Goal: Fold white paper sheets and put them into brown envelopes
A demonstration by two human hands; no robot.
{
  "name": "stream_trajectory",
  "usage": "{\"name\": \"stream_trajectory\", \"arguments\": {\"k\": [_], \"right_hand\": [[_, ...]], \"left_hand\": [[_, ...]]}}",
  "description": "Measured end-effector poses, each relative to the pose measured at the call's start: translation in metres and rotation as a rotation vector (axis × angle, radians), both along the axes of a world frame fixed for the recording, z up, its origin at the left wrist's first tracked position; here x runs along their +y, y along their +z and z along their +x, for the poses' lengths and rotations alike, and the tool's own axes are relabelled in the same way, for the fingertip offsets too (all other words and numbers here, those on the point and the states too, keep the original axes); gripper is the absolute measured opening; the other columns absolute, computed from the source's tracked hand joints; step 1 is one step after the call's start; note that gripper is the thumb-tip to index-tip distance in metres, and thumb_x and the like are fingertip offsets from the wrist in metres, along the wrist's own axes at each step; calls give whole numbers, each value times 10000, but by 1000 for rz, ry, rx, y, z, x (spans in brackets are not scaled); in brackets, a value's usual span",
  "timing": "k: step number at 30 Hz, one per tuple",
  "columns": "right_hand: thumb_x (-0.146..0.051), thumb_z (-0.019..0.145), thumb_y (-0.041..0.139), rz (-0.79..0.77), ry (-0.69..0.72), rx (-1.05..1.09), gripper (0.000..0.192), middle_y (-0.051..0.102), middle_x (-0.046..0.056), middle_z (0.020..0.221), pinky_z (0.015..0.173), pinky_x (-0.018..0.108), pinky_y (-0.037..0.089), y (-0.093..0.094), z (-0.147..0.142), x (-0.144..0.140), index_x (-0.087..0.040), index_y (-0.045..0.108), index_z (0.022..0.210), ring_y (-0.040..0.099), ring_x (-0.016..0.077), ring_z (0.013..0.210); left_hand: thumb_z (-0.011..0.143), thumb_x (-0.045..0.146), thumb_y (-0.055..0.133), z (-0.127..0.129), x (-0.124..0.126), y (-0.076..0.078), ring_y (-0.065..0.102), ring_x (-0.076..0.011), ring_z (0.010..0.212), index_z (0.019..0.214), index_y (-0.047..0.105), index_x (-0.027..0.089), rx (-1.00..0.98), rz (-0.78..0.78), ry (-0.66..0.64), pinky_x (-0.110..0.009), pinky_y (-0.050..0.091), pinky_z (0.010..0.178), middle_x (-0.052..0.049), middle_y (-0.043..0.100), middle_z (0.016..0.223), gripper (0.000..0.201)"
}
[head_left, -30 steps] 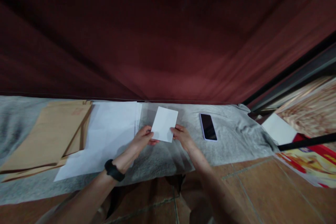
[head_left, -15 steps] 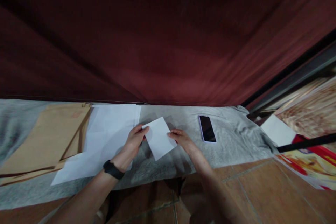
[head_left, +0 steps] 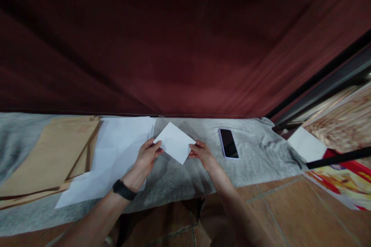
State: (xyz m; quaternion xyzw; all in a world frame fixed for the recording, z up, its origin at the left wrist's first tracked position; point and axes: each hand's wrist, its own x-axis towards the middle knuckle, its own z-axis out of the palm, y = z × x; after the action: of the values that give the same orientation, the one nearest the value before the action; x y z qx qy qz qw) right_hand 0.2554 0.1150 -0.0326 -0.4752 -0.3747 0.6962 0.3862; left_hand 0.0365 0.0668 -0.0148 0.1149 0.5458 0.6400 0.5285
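A white folded-looking piece of paper (head_left: 174, 142) is held up between both hands, turned so that its corners point up, down and sideways. My left hand (head_left: 148, 154) pinches its left corner, thumb on top and fingers beneath. At the right corner, my right hand (head_left: 203, 153) grips it the same way. Larger white sheets (head_left: 116, 154) lie left of my left hand, partly under brown paper envelopes or bags (head_left: 55, 150). To the right of my right hand lies a phone (head_left: 228, 143) with a dark screen and a light purple case.
A grey fleecy cloth (head_left: 261, 150) covers the long surface under these things. Dark red fabric (head_left: 185, 54) hangs behind it. On the right are a dark metal bar (head_left: 339, 158) and a red and yellow printed box (head_left: 344, 185) above the tiled floor (head_left: 284, 208).
The paper has been turned between my hands, so its lower corner now points down to the right. My right hand has shifted slightly right. The phone and sheets stay put.
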Motion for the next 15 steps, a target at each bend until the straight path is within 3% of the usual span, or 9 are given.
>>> {"name": "stream_trajectory", "arguments": {"k": [9,13,15], "right_hand": [[-490,590,888,25,108,4,458,752,26,732,605,299,575,1,-4,-5,-177,742,891,693,182,625],[-463,582,894,12,81,-26,418,723,2,688,550,260,512,-1,0,0,-177,735,843,630,146,573],[-444,582,895,-25,109,-2,406,709,-6,686,555,255,500,-2,1,0,-175,730,836,614,136,576]], "left_hand": [[598,85,828,2,-1,4,622,-89,602,724,598,171,-48,0,6,-218,560,633,42,653,685,276],[809,184,713,-3,3,8,640,-104,603,800,633,162,-122,-38,23,-210,541,581,-2,688,736,83],[903,221,596,-6,6,9,664,-132,629,838,649,156,-209,-57,29,-237,554,586,-35,711,764,106]]}}
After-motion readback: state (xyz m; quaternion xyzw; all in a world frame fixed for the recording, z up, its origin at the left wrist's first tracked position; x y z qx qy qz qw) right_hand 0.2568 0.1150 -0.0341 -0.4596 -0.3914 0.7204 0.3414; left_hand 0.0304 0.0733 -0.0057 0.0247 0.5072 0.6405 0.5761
